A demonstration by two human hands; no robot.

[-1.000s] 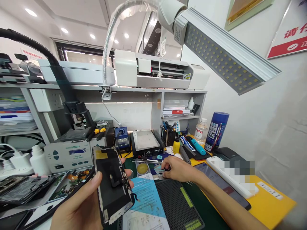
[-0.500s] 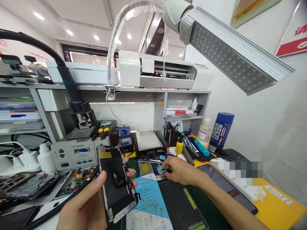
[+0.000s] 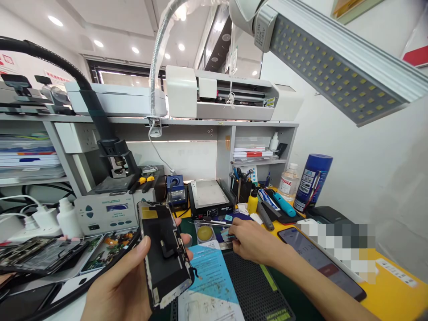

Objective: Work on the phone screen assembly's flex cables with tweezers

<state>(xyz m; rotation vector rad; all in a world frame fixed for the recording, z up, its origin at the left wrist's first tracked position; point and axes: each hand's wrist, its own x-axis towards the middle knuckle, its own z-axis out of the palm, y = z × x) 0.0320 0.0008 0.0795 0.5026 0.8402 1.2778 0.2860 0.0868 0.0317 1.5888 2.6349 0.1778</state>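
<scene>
My left hand (image 3: 123, 276) grips a phone screen (image 3: 169, 256) by its edges, the black back facing me and a thin flex cable at its lower right. My right hand (image 3: 249, 240) is closed in a pinch over the mat, beside a small pale blue piece (image 3: 226, 234). Its fingers hide whatever is between them. Thin metal tools (image 3: 209, 222) lie just behind the fingertips. Left of them is a round tin of yellowish paste (image 3: 204, 233). Under both hands are a blue and white sheet (image 3: 214, 276) and a black perforated mat (image 3: 256, 283).
A heating plate (image 3: 209, 194) stands at the back, with a yellow bottle (image 3: 253, 201) to its right. A lit phone (image 3: 323, 263) lies at right. Phone parts (image 3: 43, 256) crowd the left. An LED lamp (image 3: 337, 67) hangs overhead at upper right.
The view has shifted slightly, so the lamp and shelf sit a little differently. Both hands keep nearly the same pose, the left still around the phone screen.
</scene>
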